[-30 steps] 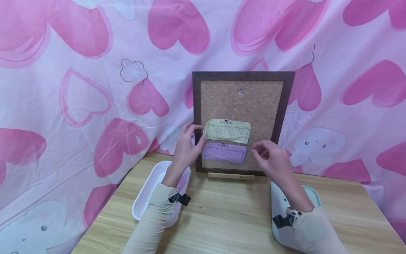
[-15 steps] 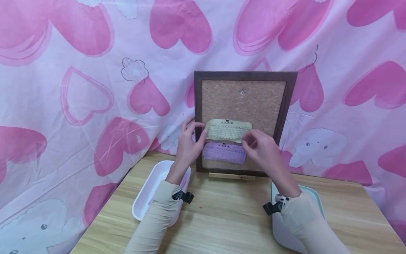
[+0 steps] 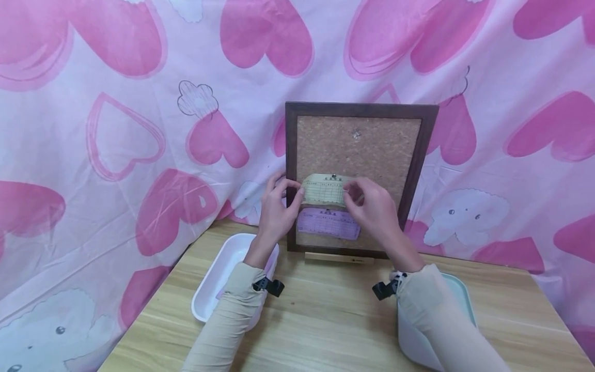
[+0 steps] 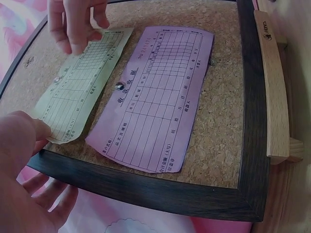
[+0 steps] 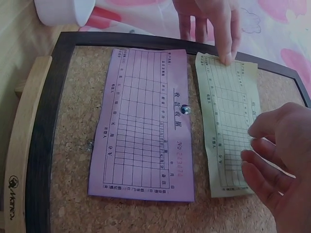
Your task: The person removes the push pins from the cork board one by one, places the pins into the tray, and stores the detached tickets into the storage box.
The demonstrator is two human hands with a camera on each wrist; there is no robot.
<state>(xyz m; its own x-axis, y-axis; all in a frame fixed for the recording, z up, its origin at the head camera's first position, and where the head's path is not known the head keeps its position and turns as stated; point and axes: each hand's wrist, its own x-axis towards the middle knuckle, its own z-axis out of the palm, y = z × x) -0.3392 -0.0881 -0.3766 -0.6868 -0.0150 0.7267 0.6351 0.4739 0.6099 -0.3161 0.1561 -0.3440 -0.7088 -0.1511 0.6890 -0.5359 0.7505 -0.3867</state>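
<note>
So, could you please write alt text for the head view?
A left hand touches a pale green paper form on a dark-framed cork board; a right hand overlaps the form's right end. A purple paper form sits below, with pink heart-patterned cloth behind.

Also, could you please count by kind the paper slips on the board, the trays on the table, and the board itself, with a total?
Slips: 2 (yellow-green slip, purple slip)
Trays: 2 (white tray, pale green tray)
Board: 1
Total: 5
</note>
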